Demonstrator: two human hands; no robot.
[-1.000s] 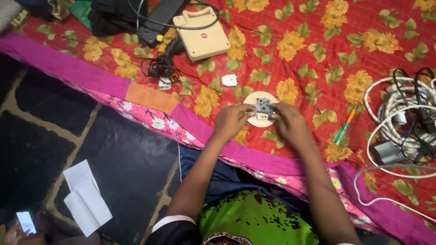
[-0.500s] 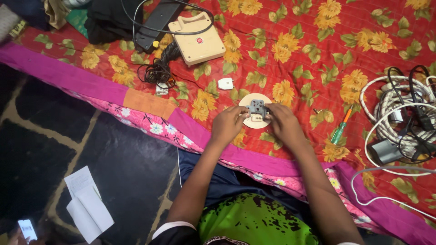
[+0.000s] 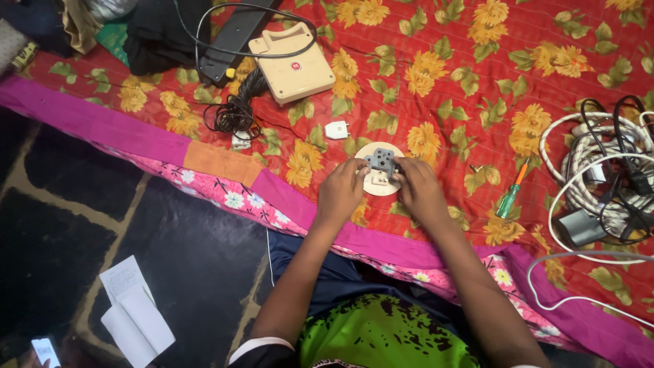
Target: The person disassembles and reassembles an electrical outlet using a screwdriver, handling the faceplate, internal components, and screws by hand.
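Both hands [image 3: 381, 187] half-hiding grey socket [image 3: 381, 162], round base [image 3: 366, 185].

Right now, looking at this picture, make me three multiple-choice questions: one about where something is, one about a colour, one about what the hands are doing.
1. Where does the screwdriver lie?
A. right of the right hand, on the floral blanket
B. on the dark floor
C. on top of the cream box

2. What colour is the screwdriver's handle?
A. blue
B. green
C. black

3. What are the left hand and right hand doing?
A. resting in the lap
B. holding the paper
C. both touching the grey socket part on the round cream plate

Answers: 1 A, it rests on the blanket beside the right hand. 2 B, the handle shows green with an orange shaft. 3 C, fingers of both hands meet at the grey part.
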